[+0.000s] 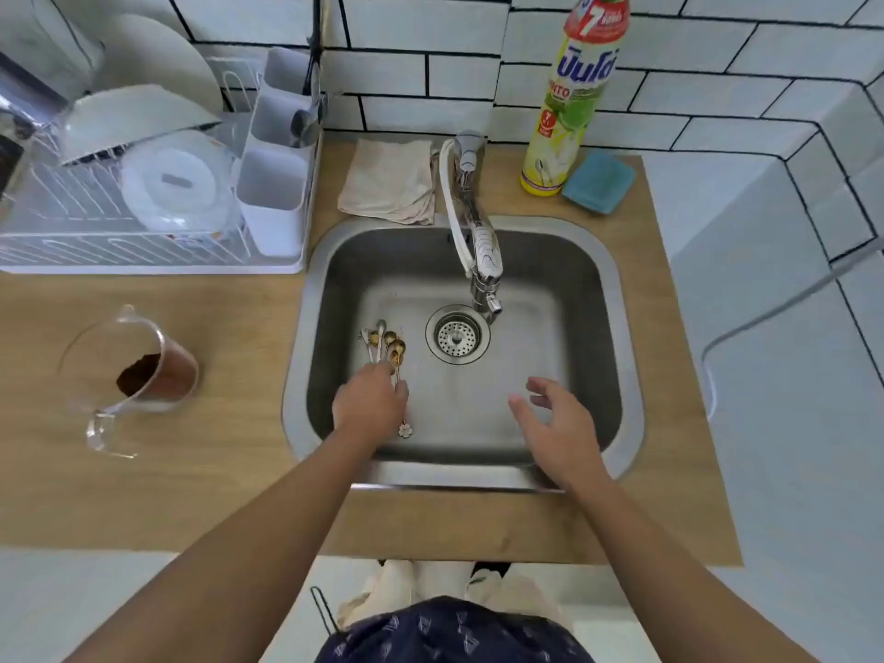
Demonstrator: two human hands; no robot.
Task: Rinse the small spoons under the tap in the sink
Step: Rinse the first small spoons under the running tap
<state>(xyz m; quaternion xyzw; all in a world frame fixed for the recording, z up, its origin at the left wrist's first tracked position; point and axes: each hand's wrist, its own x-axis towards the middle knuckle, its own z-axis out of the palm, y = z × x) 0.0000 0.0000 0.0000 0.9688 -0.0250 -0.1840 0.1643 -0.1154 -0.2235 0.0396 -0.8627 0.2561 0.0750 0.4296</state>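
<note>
Inside sink, left hand on spoons

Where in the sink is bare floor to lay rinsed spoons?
Free: the sink floor right of the drain, ahead of the open right hand. Crowded: left of the drain, where the left hand grips the spoons.

— What's over left of where the fingers close, on the wood?

— A glass jug with brown powder in it. Up beyond that, a white dish rack holding bowls.

— And further back from the grip?

— A folded beige cloth. Off right, a yellow dish soap bottle touching a blue sponge.
</note>
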